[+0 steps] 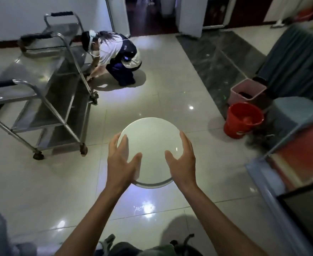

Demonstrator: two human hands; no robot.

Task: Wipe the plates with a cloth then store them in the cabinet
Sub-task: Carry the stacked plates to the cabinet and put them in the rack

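While we hold the plate (150,143) mid-frame, left hand (121,159) and right hand (182,159) clasping opposite rims, it looks stiff, glossy, slippery, breakable.

The room is dim with a cool cast, and ceiling lights show as small bright glare spots on the glossy floor tiles (170,100), strongest low in the middle of the frame. The white plate (150,145) catches light and casts a dark crescent shadow beneath its lower edge. Wide-angle distortion bends the edges, and the right side and lower left corner are smeared with blur.
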